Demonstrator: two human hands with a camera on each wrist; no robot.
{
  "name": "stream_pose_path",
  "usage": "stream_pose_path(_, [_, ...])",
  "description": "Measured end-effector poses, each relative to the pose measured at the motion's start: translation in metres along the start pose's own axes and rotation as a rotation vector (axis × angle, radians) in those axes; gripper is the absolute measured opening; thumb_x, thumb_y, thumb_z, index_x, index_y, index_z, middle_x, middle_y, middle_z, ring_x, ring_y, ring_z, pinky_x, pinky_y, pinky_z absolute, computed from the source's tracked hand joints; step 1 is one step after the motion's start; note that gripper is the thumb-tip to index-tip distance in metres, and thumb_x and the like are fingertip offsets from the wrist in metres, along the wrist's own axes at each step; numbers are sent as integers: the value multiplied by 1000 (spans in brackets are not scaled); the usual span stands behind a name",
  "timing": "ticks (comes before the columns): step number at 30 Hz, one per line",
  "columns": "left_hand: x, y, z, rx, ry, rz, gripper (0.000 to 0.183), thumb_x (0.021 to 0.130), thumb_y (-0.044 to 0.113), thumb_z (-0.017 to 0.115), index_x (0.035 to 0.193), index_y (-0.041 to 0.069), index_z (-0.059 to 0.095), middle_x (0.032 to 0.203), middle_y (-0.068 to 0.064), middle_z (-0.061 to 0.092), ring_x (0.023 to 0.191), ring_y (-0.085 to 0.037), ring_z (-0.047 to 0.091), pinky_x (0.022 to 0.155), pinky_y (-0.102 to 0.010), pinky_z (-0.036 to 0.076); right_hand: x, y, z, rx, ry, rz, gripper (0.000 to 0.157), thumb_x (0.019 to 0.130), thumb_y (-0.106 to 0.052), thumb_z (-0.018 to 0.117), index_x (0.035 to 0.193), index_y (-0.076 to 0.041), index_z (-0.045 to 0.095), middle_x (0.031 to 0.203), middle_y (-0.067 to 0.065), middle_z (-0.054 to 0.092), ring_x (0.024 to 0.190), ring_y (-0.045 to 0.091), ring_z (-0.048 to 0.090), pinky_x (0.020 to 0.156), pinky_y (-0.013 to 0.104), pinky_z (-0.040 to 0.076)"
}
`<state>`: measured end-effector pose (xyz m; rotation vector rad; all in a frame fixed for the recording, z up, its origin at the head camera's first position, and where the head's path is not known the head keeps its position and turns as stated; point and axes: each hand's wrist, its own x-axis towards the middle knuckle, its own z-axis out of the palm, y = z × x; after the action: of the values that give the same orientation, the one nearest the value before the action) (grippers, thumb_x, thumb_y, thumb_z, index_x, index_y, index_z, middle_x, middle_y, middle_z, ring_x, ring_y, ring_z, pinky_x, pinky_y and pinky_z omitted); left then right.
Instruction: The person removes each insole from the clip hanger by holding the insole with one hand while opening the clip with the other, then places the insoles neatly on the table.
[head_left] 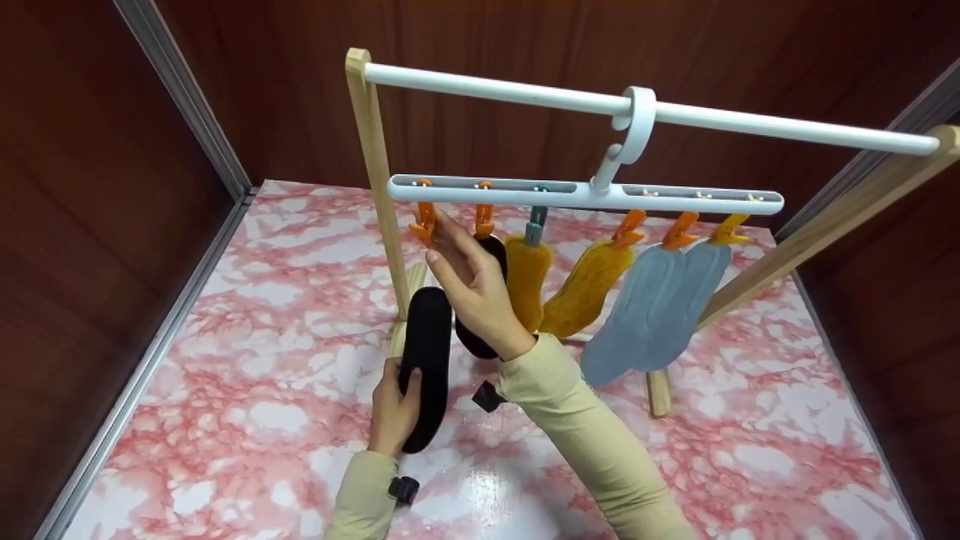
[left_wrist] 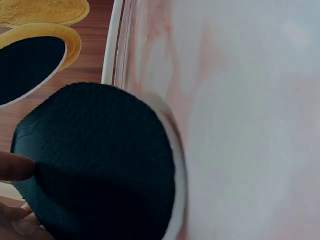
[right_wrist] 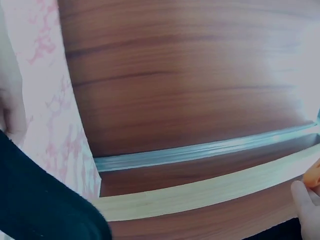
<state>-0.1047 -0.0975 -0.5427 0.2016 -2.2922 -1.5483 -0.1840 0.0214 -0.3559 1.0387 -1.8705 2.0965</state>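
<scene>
In the head view my left hand (head_left: 394, 409) grips a black insole (head_left: 429, 360) near its lower end, thumb on the face and fingers behind. The left wrist view shows the insole's rounded end with a pale edge. My right hand (head_left: 480, 289) is raised to the leftmost orange clip (head_left: 425, 221) on the white clip hanger (head_left: 495, 193), pinching it at its lower end. Another black insole (head_left: 474, 346), partly behind that hand, hangs from the second orange clip (head_left: 484, 217). Beside it hang two mustard-yellow insoles (head_left: 589, 289) and two grey-blue ones (head_left: 637, 315).
The hanger's hook (head_left: 639, 127) loops over a white rod (head_left: 787, 131) between wooden posts (head_left: 379, 172). Below is a pink-and-white marbled surface (head_left: 262, 360), with dark wood-grain panels (head_left: 300, 97) around it. Wooden feet (head_left: 659, 394) carry the rack.
</scene>
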Motion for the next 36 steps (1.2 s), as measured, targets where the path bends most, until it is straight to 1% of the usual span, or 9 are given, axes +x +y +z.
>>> stream_pose_path(5, [-3,-3,0,25,-42,3,18,93,3,54,110,-3,53,99,-20,65,94,-33,63,86,-48,47,-1,-1,1,-25,-9,-46,49,93,10,49,139,18,32,146,31,34,131,36,45,108,38,37])
stream_pose_path(10, [-7,-6,-3,64,-67,7,20,91,0,55,110,-5,52,99,-23,65,95,-38,63,85,-51,47,-3,2,2,-66,-12,-99,49,92,11,49,138,19,32,145,34,35,130,40,45,108,38,38])
stream_pose_path(14, [-9,-7,-6,83,-99,-16,23,89,-1,57,110,-6,52,100,-26,65,97,-41,62,86,-52,46,-3,3,3,-95,-2,-146,49,91,12,50,137,20,33,144,35,35,131,39,44,107,39,39])
stream_pose_path(18, [-10,-7,-9,113,-130,-37,24,88,2,59,109,-7,52,99,-26,65,95,-41,62,85,-52,47,-3,3,3,-113,1,-184,49,91,13,49,136,21,33,143,35,35,132,37,43,107,39,39])
stream_pose_path(22, [-11,-7,-8,145,-151,-59,26,89,6,60,110,-7,51,97,-26,65,92,-40,63,82,-52,47,-3,5,4,-128,6,-224,48,91,14,49,136,21,33,143,36,35,130,40,44,107,40,39])
stream_pose_path(26, [-11,-6,-8,163,-167,-67,29,89,8,60,111,-7,50,95,-26,65,90,-40,63,82,-52,48,-3,6,3,-127,18,-235,48,91,13,49,136,20,34,143,35,35,130,41,44,107,40,40])
stream_pose_path(30, [-12,-5,-8,176,-178,-62,29,89,8,60,110,-9,50,99,-26,63,94,-40,61,85,-52,47,-4,7,3,-128,23,-237,47,91,12,49,136,19,36,143,35,36,129,41,45,106,40,40])
stream_pose_path(33, [-13,-3,-7,197,-171,-52,30,89,8,60,110,-11,50,102,-26,59,97,-40,60,87,-52,46,-4,8,2,-118,23,-247,47,90,14,48,135,20,36,143,35,35,128,42,46,106,41,40])
stream_pose_path(36, [-14,-2,-6,236,-153,-40,33,88,9,61,110,-13,49,101,-25,55,95,-41,59,86,-51,46,-5,10,2,-103,23,-249,47,90,15,48,135,20,36,143,36,35,128,42,46,106,42,39])
